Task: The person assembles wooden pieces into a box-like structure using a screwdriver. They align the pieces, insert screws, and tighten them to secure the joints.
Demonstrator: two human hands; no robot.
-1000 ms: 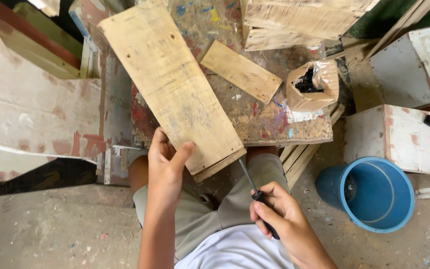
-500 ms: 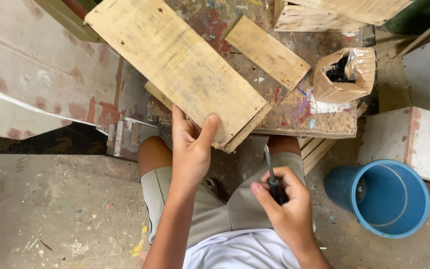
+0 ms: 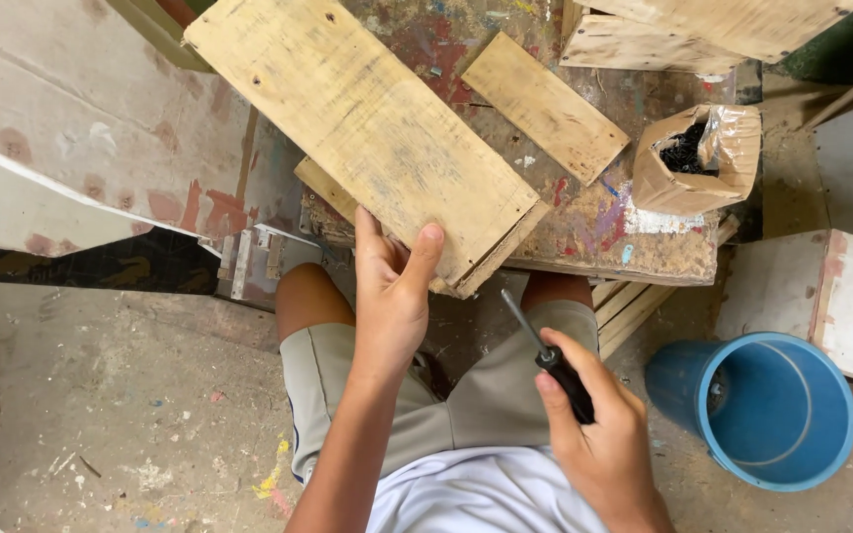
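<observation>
My left hand (image 3: 392,291) grips the near end of a long, worn wooden board (image 3: 362,128), thumb on top, fingers underneath. The board lies diagonally on a paint-stained worktable (image 3: 604,232) and overhangs its front edge above my knees. A second thin board edge shows beneath it. My right hand (image 3: 599,434) is closed around the black handle of a screwdriver (image 3: 545,350), whose metal shaft points up toward the table edge, just right of the board's corner. I am seated, in grey shorts.
A smaller wooden plank (image 3: 545,104) lies on the table to the right. A torn cardboard box of dark screws (image 3: 698,158) sits near the table's right edge. A blue bucket (image 3: 767,410) stands on the floor at right, by a white painted box (image 3: 826,301).
The view has shifted, with the board and table now lower and more central. My left hand keeps its grip on the board. My right hand has raised the screwdriver toward the table edge.
</observation>
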